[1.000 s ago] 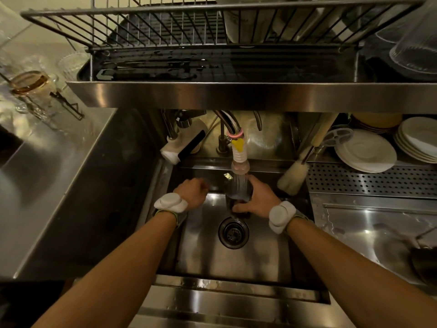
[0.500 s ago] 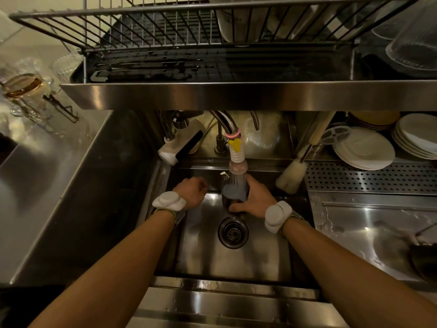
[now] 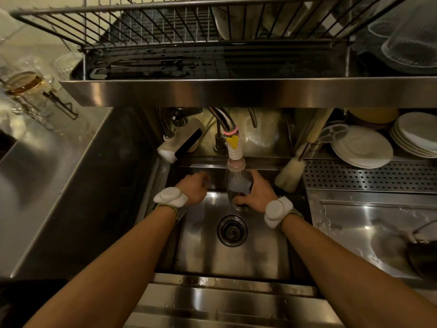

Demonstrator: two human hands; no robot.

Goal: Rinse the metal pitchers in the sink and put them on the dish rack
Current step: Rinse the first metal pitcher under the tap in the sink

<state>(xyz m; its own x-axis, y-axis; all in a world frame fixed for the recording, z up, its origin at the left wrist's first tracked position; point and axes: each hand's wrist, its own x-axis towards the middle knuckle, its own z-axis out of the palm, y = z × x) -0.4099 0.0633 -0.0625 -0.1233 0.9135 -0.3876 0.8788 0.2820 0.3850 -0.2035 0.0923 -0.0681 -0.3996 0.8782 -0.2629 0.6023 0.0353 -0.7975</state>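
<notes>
Brushed stainless steel desk (image 3: pixel 47 176) surrounding a rectangular stainless steel sink (image 3: pixel 236 261). A black wire dish rack (image 3: pixel 165 24) stands on a steel shelf above the sink's rear edge. Stacked round white plates (image 3: pixel 361 150) lie at the right rear of the desk. Within the sink, the right grip (image 3: pixel 256 195) is curled round a small dark metal pitcher (image 3: pixel 236 192), its thumb across the near side. The pitcher sits directly beneath the ribbed white tap nozzle (image 3: pixel 235 162), whose spray falls onto it. The left grip (image 3: pixel 192 189), just left of the pitcher, has curled fingers; whether it holds anything cannot be told. The round dark drain (image 3: pixel 232 230) lies just in front of the pitcher.
</notes>
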